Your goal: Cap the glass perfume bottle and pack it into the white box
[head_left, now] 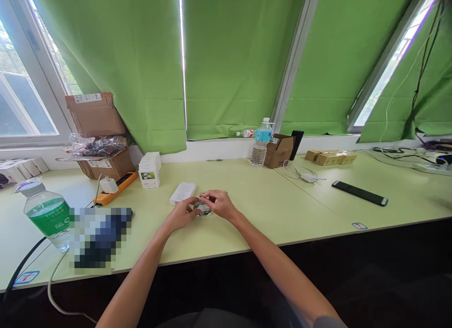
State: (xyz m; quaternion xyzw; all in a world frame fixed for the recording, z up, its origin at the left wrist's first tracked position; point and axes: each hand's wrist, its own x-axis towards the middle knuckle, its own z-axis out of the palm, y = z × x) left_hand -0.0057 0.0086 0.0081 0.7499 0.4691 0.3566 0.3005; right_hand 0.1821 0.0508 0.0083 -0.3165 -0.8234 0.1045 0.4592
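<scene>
A small, round, shiny, see-through object (204, 208), like a little glass dish, lies on the table between my hands. My left hand (181, 216) grips its left edge between thumb and fingers. My right hand (221, 203) reaches over its right side with the fingertips pinched together at the top. What those fingertips pinch is too small and partly hidden to tell. Just behind my left hand lies a flat white box (182, 193) with fine print on it.
Left on the table (261, 215) are a green-labelled bottle (49, 217), a blurred-out item (100, 238), an orange power strip (122, 184) and stacked white boxes (149, 172). Further back stand a water bottle (261, 146) and a cardboard box (278, 151). A dark flat bar (360, 192) lies right.
</scene>
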